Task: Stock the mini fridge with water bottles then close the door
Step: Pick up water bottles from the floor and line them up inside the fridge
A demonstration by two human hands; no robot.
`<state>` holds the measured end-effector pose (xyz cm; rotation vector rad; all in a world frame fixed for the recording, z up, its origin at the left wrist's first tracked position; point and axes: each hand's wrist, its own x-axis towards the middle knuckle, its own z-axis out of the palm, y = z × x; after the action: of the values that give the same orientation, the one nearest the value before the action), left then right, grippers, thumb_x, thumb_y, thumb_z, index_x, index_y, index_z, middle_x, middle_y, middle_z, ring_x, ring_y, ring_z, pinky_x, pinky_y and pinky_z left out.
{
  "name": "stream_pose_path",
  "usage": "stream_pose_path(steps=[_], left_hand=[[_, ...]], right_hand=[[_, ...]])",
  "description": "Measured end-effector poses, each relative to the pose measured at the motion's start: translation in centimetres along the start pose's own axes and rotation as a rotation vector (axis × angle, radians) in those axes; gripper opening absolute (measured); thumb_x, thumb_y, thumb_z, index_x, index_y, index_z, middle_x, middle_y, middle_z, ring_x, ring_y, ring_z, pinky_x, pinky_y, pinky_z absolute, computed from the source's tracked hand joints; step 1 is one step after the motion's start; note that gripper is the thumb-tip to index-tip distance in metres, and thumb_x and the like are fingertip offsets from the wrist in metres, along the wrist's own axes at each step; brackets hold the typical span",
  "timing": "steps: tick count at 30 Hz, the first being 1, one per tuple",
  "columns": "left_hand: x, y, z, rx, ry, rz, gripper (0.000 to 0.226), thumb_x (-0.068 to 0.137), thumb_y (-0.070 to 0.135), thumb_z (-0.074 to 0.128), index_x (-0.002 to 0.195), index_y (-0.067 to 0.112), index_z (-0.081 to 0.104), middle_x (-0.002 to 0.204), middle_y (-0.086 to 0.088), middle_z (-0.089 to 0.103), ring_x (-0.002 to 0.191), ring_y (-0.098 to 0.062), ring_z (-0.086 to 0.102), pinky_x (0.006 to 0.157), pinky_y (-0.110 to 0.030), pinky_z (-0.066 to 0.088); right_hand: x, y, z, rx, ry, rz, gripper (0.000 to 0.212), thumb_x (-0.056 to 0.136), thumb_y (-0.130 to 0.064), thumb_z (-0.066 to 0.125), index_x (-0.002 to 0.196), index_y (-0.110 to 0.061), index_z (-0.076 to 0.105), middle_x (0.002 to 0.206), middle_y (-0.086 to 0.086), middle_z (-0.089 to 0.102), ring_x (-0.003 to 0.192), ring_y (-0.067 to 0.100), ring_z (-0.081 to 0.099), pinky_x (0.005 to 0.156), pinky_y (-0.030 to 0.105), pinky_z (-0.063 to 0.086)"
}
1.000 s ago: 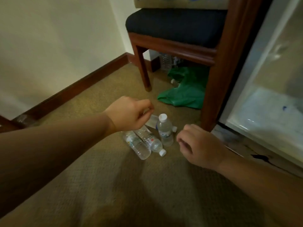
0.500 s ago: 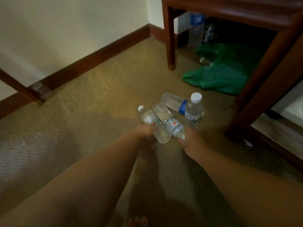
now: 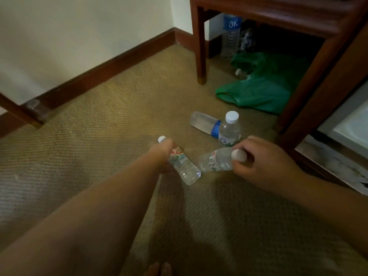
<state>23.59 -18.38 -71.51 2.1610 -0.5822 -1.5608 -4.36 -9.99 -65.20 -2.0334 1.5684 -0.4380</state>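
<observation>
My left hand (image 3: 162, 151) grips a small clear water bottle (image 3: 184, 167) with a red-and-white label near its neck, the base pointing toward me. In my right hand (image 3: 264, 162) is a second small bottle (image 3: 216, 161), held by its white-capped end and lying sideways. Behind them on the carpet a third small bottle (image 3: 230, 129) stands upright, with a blue-labelled bottle (image 3: 203, 121) lying on its side next to it. Part of the mini fridge (image 3: 350, 124) shows at the right edge.
A wooden chair leg (image 3: 200, 46) and frame stand ahead. Beneath the chair lie a green plastic bag (image 3: 260, 86) and a tall bottle with a blue label (image 3: 231, 34). A dark baseboard (image 3: 103, 73) runs along the left wall. Another furniture leg (image 3: 20, 114) is at far left.
Both hands have closed on the two lying bottles and drawn them apart. The right hand's bottle has turned sideways, cap in the hand. The view stays tilted down at the floor.
</observation>
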Motion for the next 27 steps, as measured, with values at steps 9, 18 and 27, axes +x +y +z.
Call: stream_pose_path(steps=[9, 18, 27], left_hand=[[1.0, 0.2, 1.7, 0.203, 0.098, 0.135, 0.053, 0.073, 0.028, 0.089, 0.113, 0.007, 0.062, 0.103, -0.016, 0.069, 0.089, -0.034, 0.073, 0.082, -0.048, 0.063], [-10.2, 4.3, 4.9, 0.693, -0.184, 0.606, 0.032, 0.073, 0.025, 0.090, 0.100, 0.027, 0.073, 0.089, 0.006, 0.077, 0.084, -0.009, 0.075, 0.071, -0.026, 0.061], [-26.1, 6.7, 8.0, 0.980, -0.672, 0.869, 0.033, 0.071, 0.022, 0.094, 0.099, 0.023, 0.076, 0.098, 0.008, 0.079, 0.091, -0.006, 0.076, 0.081, -0.023, 0.060]], right_hand=[[-3.4, 0.9, -2.2, 0.053, -0.119, -0.023, 0.016, 0.090, -0.050, 0.066, 0.101, -0.042, 0.057, 0.099, -0.017, 0.050, 0.090, -0.005, 0.054, 0.069, 0.020, 0.044], [-9.5, 2.0, -8.1, 0.060, 0.108, 0.118, 0.025, 0.094, -0.048, 0.064, 0.119, -0.047, 0.059, 0.104, -0.028, 0.048, 0.097, -0.007, 0.053, 0.082, 0.020, 0.049], [-16.6, 0.7, -20.6, 0.003, 0.586, 0.149, 0.024, 0.093, -0.048, 0.061, 0.115, -0.040, 0.066, 0.094, -0.018, 0.057, 0.088, 0.004, 0.058, 0.073, 0.008, 0.041]])
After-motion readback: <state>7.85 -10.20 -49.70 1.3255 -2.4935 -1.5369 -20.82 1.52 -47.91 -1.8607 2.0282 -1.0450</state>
